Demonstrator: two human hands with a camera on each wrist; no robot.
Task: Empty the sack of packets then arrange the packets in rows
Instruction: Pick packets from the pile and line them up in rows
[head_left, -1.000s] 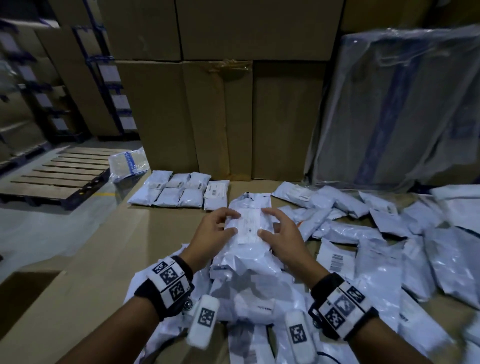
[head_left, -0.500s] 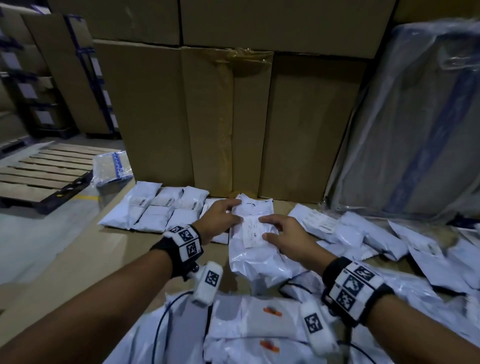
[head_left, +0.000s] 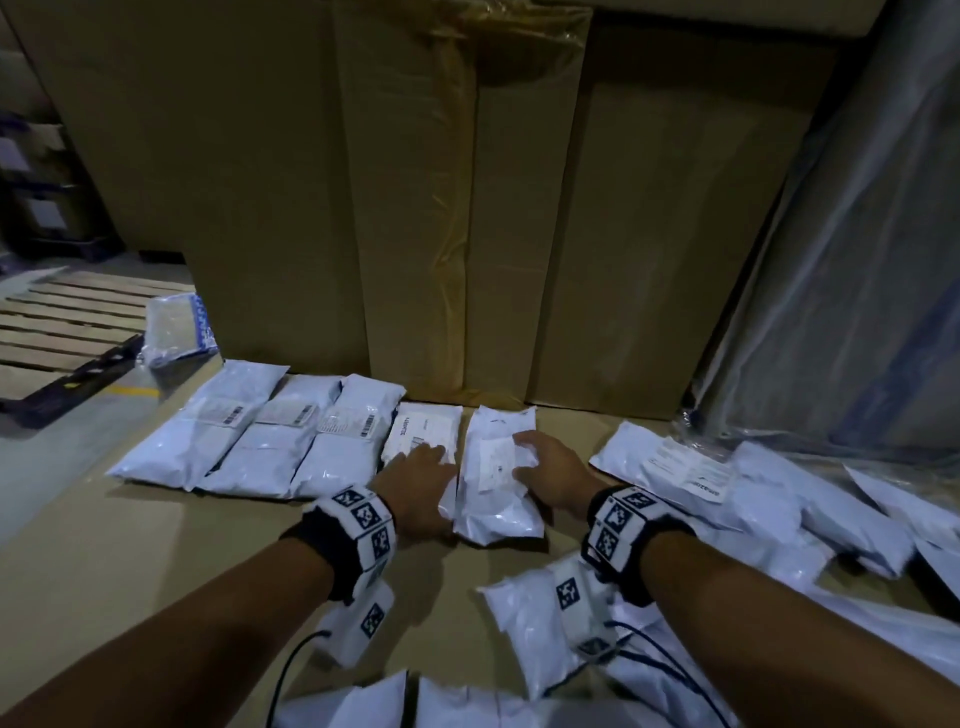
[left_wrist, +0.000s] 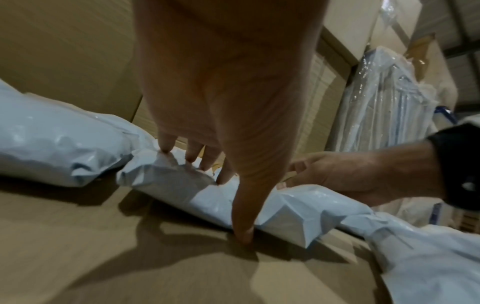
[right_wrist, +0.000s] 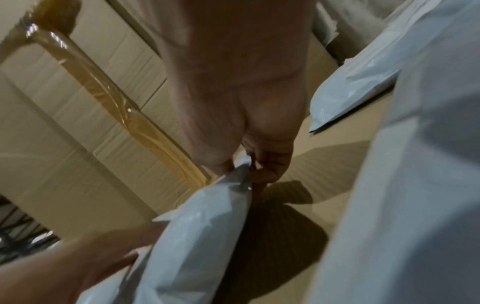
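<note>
Loose packets (head_left: 550, 629) heaped nearest on cardboard tabletop (head_left: 130, 561). Left wrist view alone shows left hand (head_left: 415, 475) grip: fingers straight, spread, thumb tip on tabletop. Right hand (head_left: 553, 467) grip curled, pinching held packet (head_left: 493, 499) at right edge. Beyond, row of four packets (head_left: 291, 441), held packet fifth. Behind: cardboard boxes (head_left: 415, 182).

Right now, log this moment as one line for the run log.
stage: row placement | left hand: touching packet | right hand: holding packet | row: four packets laid | pile: unsorted, right
</note>
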